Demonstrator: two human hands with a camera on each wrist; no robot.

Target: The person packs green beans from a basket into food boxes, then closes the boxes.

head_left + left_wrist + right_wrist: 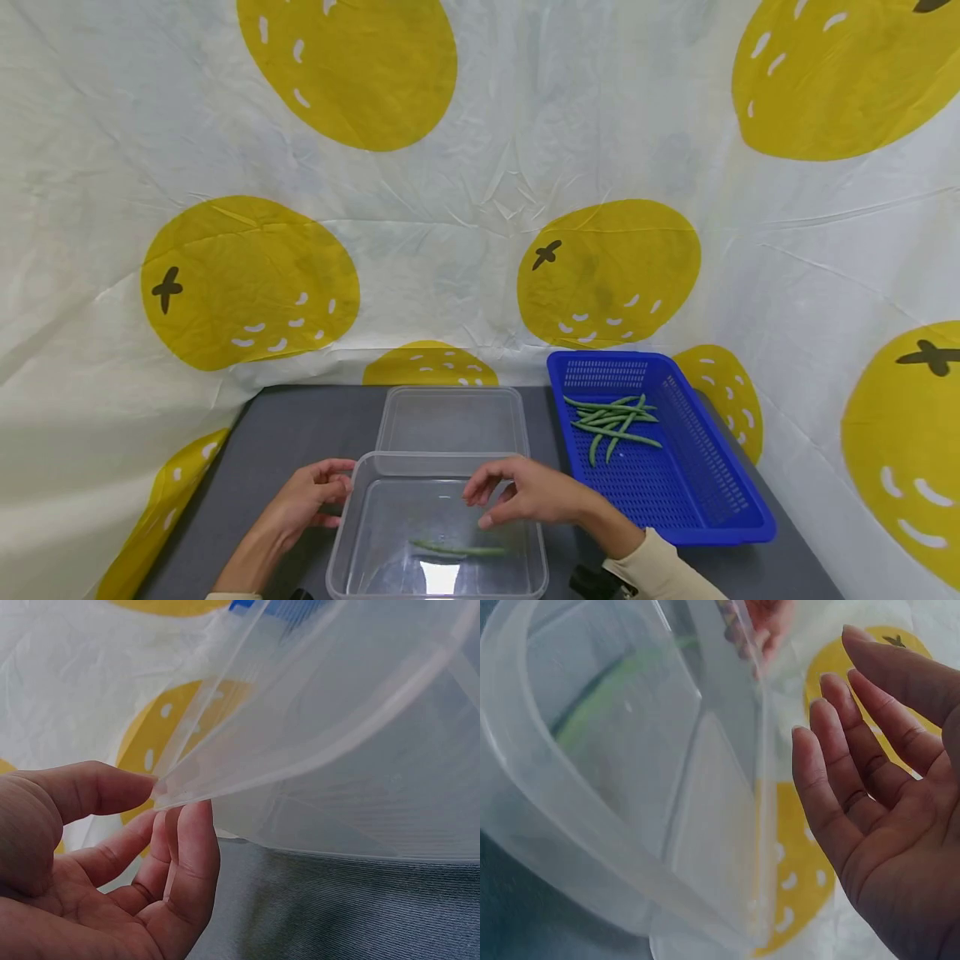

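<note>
A clear plastic container (341,542) stands at the front of the table, with a green bean (457,550) lying on its bottom. My left hand (303,504) is at its left side; in the left wrist view the thumb and fingertips (196,825) pinch the container's rim. Over the container's right half hovers my right hand (525,492), its fingers loosely bent with nothing between them. The right wrist view shows this hand's palm and relaxed fingers (829,769) apart from the container wall. Several green beans (615,421) lie in a blue basket (675,533) to the right.
Behind the container, a clear plastic lid (452,421) lies flat on the dark grey table (315,417). The basket runs along the table's right side. A white cloth (450,292) printed with yellow fruit hangs close behind the table and along both sides.
</note>
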